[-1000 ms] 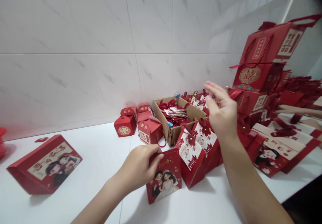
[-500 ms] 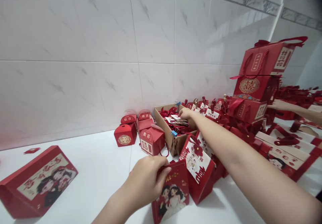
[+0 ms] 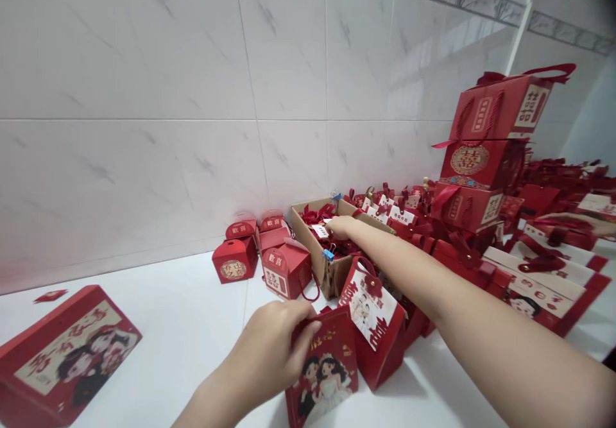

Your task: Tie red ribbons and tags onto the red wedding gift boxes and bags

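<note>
My left hand is closed on the top edge of a small red gift bag printed with a cartoon bride and groom, standing on the white counter. My right hand reaches into an open cardboard box of red ribbons and small cards; its fingers are curled down among the cards, and what they hold is hidden. Just right of the held bag, under my right forearm, stands another red bag with a white flap.
Several small red house-shaped boxes sit left of the cardboard box by the tiled wall. A flat red box lies at the left. Stacked red gift boxes and flat bags crowd the right, where another person's arm reaches.
My right hand swung from above the bags down into the cardboard box and now sits slightly further left in it. The left hand kept its hold on the bag. The view shifted.
</note>
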{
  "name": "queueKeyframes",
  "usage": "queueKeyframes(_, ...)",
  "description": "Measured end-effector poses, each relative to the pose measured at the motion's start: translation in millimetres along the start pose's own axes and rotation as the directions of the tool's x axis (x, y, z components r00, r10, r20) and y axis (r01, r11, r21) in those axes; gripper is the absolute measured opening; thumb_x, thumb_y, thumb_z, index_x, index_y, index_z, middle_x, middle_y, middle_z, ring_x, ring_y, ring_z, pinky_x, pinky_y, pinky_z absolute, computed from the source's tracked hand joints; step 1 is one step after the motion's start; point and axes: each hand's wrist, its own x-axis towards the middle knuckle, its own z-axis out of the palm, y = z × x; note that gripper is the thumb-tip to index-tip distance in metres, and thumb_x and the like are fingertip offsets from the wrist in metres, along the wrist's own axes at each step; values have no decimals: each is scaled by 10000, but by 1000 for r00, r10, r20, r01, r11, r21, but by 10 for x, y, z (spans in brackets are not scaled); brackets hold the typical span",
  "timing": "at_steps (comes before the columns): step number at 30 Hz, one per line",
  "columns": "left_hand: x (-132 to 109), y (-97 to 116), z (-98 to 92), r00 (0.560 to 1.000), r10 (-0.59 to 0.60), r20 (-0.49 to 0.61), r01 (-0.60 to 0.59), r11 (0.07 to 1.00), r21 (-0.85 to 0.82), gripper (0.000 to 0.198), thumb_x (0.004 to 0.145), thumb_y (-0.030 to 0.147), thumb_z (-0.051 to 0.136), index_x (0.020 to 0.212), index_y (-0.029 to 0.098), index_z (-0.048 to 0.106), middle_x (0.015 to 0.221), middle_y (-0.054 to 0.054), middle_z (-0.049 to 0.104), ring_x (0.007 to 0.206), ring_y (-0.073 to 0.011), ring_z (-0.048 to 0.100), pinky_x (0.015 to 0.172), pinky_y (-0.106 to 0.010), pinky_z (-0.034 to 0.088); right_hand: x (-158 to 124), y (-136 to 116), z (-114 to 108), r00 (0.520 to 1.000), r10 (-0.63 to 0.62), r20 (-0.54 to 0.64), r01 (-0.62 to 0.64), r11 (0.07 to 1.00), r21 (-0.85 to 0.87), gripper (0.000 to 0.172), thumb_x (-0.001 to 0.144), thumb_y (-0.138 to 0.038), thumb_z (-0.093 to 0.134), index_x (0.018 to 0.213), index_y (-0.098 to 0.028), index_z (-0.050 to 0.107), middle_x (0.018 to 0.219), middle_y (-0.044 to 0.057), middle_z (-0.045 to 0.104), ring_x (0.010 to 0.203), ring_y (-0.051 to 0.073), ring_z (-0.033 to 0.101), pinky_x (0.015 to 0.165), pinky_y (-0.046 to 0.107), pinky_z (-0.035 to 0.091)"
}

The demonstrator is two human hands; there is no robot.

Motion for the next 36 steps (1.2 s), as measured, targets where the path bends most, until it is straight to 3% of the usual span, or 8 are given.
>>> queueKeyframes(7,-1,-10,1,1000,10,2,-10,1000,7,246,895,244,358,736,175,532,679,-29,587,617,-155,512,576,-268,377,227,216,-216,975,175,-138,-147,970,192,286,910,-318,530,1143,-153,555,1142,82,574,969,194,589,823,392,510)
queueKeyframes(12,-5,-11,11,1000,19,-3,-18,999,27,256,892,237,369,741,168,563,679,-35,597,626,-160,533,582,-268,388,162,232,-545,919,251,-303,-120,913,391,274,907,-314,538,1121,-146,563,1129,81,581,969,191,590,826,395,508)
queueKeyframes(18,-9,-17,19,999,30,-31,-29,999,28,226,875,228,404,734,171,571,680,-27,608,620,-157,542,578,-267,390,-357,-49,-862,811,310,-497,88,774,627,276,872,-137,425,1088,-102,593,876,68,653,728,135,624,688,297,522)
queueKeyframes(23,-17,0,33,999,5,-50,-5,1000,4,206,869,221,422,756,174,588,705,-27,621,646,-162,554,602,-280,406,-1066,-395,-807,787,295,-541,270,625,733,314,783,-158,430,1028,-128,624,654,11,608,572,112,585,558,236,487)
queueKeyframes(26,-26,37,28,997,-19,-74,18,1000,-15,196,867,219,436,764,174,597,722,-28,629,661,-163,559,607,-284,407,-1397,-502,-703,752,278,-597,475,399,785,311,744,-157,524,1033,-188,635,604,-23,565,555,103,546,523,213,449)
queueKeyframes(28,-32,74,16,997,-34,-67,32,999,-24,199,871,226,441,766,176,602,727,-28,631,664,-163,561,603,-283,409,-1537,-540,-649,729,246,-639,562,319,763,307,748,-152,540,1026,-222,649,618,-23,551,564,105,530,504,212,430)
queueKeyframes(32,-67,150,-42,999,-44,-5,44,999,21,219,888,280,436,788,181,603,725,-34,625,680,-187,565,632,-328,433,-1692,-624,-623,657,195,-728,673,284,683,303,766,-139,534,1001,-261,680,703,2,578,642,126,544,528,236,438)
queueKeyframes(36,-151,214,-207,989,-87,-118,82,995,-50,400,817,460,578,1105,186,533,1056,-88,612,949,-256,559,820,-432,455,-1825,-720,-664,585,210,-784,726,295,621,323,797,-121,513,1033,-258,685,772,28,615,731,157,576,621,285,465)
